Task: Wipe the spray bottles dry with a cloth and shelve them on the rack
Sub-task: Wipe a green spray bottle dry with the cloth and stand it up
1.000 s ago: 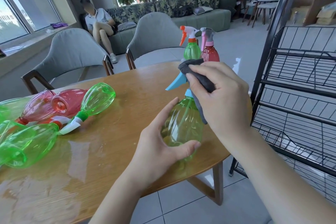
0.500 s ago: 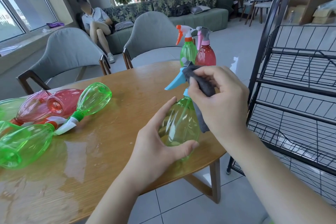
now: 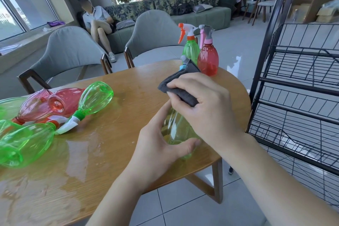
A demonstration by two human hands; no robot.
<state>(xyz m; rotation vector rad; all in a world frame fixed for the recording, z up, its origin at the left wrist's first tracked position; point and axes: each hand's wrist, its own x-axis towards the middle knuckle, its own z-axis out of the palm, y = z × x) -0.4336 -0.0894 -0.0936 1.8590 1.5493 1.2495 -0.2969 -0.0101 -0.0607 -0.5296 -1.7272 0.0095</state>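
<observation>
L hand (image 3: pixel 156 145) grips green bottle (image 3: pixel 176 130); R hand (image 3: pixel 205 104) pinches cloth (image 3: pixel 181 88) on top

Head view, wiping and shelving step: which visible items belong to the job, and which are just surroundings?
Job items:
- green bottle, gripped by left hand
- grey cloth, held by right hand
- two upright bottles
- bottles lying on the table
- black wire rack

Surroundings:
- wet wooden table
- grey chairs
- sofa
- seated person

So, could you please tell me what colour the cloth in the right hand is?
Dark grey. The cloth, gripped in the right hand, shows best in the head view.
</observation>
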